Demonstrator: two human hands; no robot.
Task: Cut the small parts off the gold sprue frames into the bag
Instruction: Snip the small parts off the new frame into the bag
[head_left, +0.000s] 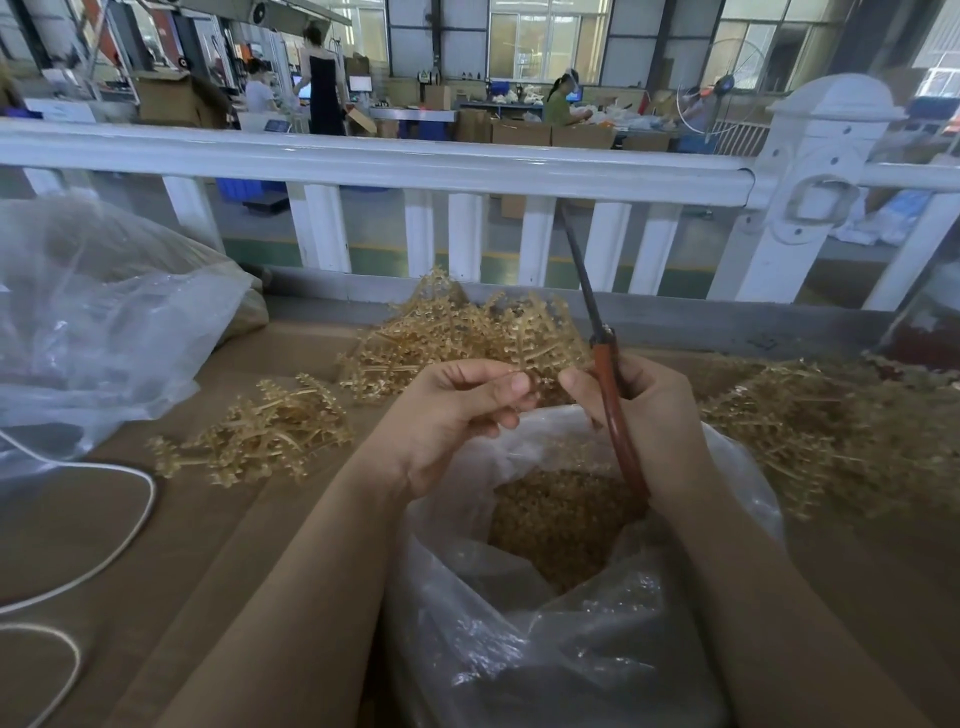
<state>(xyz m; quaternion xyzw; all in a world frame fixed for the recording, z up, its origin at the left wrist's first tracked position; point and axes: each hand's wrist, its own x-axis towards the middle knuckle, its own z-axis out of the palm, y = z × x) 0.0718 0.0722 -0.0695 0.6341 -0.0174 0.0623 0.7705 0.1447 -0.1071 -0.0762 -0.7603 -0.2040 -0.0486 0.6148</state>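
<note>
Factory floor is showing behind a white railing (363, 166); people are working at benches far back, too blurred to read. Work surface is brown cardboard (182, 545).

Hard to see: the clear bag (545, 623) is sitting front and centre, mouth open, its lower part cut off by the frame edge. A heap of small gold parts (561, 519) is lying inside, individual pieces not resolvable. The right pile of gold sprue frames (831, 431) is running off the right edge. A second clear bag (104, 322) at left is hiding whatever it holds. A white cable (130, 499) is looping off the left edge.

Grip: left hand (452, 415) is pinching one sprue frame (530, 338) between thumb and fingers, holding it upright just above the bag mouth. Right hand (649, 415) is wrapping around the red handles of the scissors (608, 374), dark blades pointing up and away towards the railing. Blades are probably closed, though only a thin edge-on line is showing. Right fingertips are touching the same frame near its base.

More frames are lying in a pile behind the hands (441, 332) and a smaller pile at left (270, 431).
</note>
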